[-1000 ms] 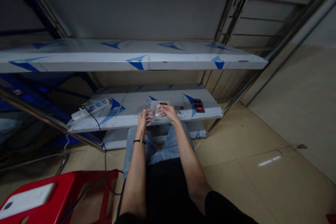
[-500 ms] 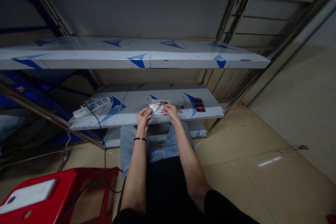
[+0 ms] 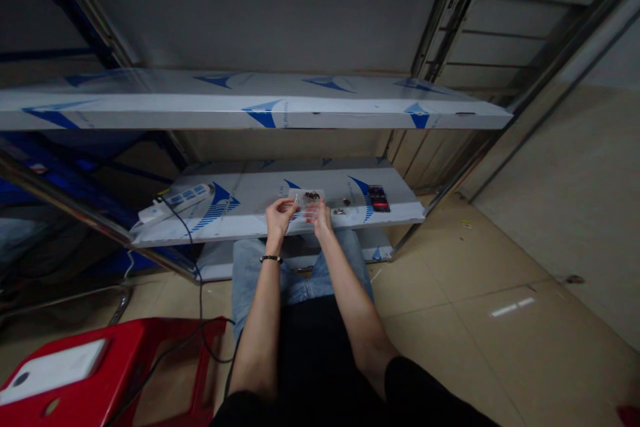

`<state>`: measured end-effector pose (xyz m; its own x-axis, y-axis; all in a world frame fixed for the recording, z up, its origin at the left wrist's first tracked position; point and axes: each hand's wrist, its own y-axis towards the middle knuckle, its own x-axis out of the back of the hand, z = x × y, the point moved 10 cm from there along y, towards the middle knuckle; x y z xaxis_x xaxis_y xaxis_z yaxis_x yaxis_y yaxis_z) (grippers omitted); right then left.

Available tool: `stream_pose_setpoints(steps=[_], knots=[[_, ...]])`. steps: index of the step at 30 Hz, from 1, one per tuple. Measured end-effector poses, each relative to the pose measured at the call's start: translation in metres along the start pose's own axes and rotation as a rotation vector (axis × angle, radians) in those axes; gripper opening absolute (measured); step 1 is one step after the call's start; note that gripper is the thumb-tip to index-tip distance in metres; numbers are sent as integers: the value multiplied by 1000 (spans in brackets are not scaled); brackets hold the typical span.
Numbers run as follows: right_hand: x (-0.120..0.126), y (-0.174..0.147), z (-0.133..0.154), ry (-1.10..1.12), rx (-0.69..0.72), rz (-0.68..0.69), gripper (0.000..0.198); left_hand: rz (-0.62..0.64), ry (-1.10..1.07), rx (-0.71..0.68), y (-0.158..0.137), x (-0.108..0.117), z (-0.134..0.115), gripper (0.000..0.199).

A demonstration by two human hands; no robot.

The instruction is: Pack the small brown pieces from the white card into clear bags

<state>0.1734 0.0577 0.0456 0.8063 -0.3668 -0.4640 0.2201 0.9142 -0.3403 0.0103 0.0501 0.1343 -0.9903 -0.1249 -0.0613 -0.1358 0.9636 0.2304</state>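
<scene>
My left hand (image 3: 281, 216) is closed in a pinch at the edge of a small clear plastic bag (image 3: 297, 199), which shows only as a thin bright edge. Close by on the right, my right hand (image 3: 321, 217) has its fingers stretched out toward the bag, slightly blurred. Whether they touch it is hard to see. Just beyond both hands, a clear flat tray or sheet with small dark pieces (image 3: 312, 195) lies on the shelf (image 3: 260, 180). Beside my right hand are some tiny shiny parts (image 3: 339, 211) and a small dark round piece (image 3: 347, 202).
A dark and red object (image 3: 379, 199), partly pixelated, lies on the shelf's right. On its left lies a white power strip (image 3: 176, 203) with a hanging black cable (image 3: 201, 293). An upper shelf (image 3: 310, 119) spans above. A red stool (image 3: 135, 353) bears a white box (image 3: 55, 370).
The shiny bag no longer lies stretched flat between my hands; it shows edge-on. My right hand's fingers have opened out, and the tray with dark pieces behind is more visible.
</scene>
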Motion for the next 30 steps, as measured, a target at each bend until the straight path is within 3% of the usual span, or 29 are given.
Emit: stream_pose_setpoints(steps=[7, 13, 21, 30], knots=[[7, 1, -15, 123, -40, -155, 44, 150, 6, -29, -3, -26, -2, 38], [8, 6, -14, 29, 76, -153, 41, 193, 145, -30, -6, -28, 11, 16], [20, 8, -42, 106, -65, -286, 39, 338, 82, -5, -22, -51, 7, 13], [48, 12, -51, 115, -101, -441, 36, 234, -10, 63, -25, -49, 35, 18]])
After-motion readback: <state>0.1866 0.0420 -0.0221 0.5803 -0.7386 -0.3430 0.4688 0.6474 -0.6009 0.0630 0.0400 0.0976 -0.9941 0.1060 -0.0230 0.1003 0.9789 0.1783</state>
